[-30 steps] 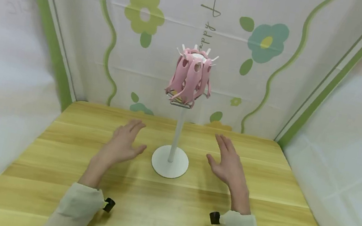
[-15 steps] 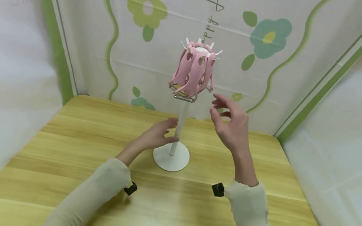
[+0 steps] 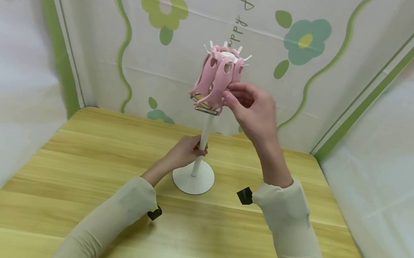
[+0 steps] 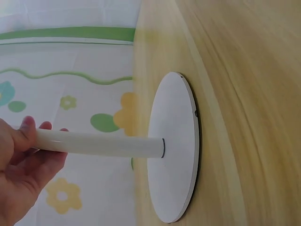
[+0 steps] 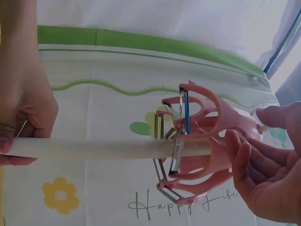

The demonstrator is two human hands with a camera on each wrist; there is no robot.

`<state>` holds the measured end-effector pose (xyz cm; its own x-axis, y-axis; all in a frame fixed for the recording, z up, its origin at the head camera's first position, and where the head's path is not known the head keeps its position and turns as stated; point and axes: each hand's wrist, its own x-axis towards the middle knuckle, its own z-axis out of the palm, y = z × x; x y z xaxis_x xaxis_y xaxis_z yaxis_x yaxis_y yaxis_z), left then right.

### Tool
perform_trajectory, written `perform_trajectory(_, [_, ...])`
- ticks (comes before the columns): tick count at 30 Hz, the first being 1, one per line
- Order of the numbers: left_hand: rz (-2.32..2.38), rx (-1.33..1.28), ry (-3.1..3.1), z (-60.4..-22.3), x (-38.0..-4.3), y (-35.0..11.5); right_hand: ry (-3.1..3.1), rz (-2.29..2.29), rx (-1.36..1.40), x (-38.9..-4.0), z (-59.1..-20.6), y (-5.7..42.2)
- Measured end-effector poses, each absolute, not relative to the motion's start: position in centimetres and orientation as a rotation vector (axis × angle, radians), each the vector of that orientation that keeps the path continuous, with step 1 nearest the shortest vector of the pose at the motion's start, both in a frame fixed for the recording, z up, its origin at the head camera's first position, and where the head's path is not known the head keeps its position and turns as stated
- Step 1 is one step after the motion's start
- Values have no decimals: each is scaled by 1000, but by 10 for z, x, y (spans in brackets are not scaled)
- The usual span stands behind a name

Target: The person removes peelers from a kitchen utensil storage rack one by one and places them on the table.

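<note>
Several pink peelers (image 3: pixel 208 74) with metal blades hang in a ring from the white hooks of a stand (image 3: pixel 205 135). My left hand (image 3: pixel 184 150) grips the white pole partway up, its thumb and fingers wrapped round it in the left wrist view. Up at the ring, my right hand (image 3: pixel 257 112) pinches a peeler on the right side between thumb and fingers. That hand partly hides this peeler in the head view. In the right wrist view, the peelers' blades (image 5: pixel 184 110) point toward the base side of the pole.
The stand's round white base (image 3: pixel 201 185) rests flat on the wooden table (image 3: pixel 187 244). A white curtain (image 3: pixel 187 52) printed with flowers rises behind the table, with white sheets (image 3: pixel 411 158) on both sides. A small black device sits at each wrist.
My left hand has moved in from the left and taken hold of the pole. The right hand has risen from above the table to the peelers and pinched one.
</note>
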<state>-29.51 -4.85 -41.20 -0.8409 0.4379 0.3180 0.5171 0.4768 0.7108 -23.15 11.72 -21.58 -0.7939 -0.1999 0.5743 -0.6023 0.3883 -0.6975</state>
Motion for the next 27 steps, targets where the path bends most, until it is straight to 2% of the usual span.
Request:
perform_trajectory(11, [-1237, -839, -2601, -413, -301, -52, -2237, 1598, 483, -241, -212, 100])
perform_trajectory(21, [-1277, -851, -2642, -408, -305, -63, -2117, 1811, 460, -246, -210, 89])
perform_trajectory(27, [-1348, -927, -2600, -389, -306, -65, -2082, 1877, 505, -241, -207, 90])
